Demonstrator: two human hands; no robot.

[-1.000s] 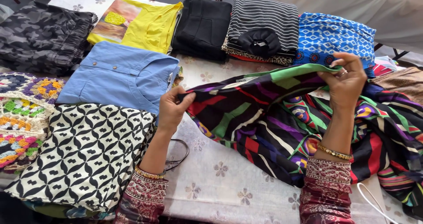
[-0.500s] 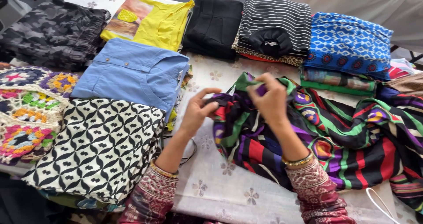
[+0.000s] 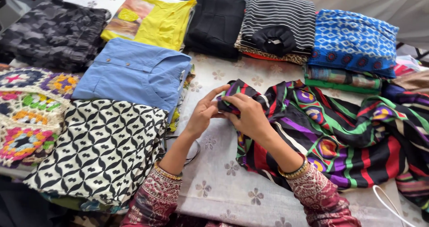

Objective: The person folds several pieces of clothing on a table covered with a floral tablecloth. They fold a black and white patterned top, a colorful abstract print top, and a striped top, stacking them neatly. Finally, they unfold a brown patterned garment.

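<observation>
White cloth with a flower print covers the surface [image 3: 223, 187], and folded clothes lie across its far and left sides. Right of centre sprawls the striped scarf [image 3: 348, 142], loose and rumpled. Both hands meet at its near-left corner: the left hand [image 3: 203, 115] and right hand [image 3: 250, 117] each have their grip pinched closed on the bunched edge.

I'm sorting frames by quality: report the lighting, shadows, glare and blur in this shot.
Head view: soft, even light; only faint shadows under the left hand and right hand; no glare on the multicoloured striped cloth; both hands and the blue shirt look sharp; slight wide-angle stretch toward the edges.
</observation>
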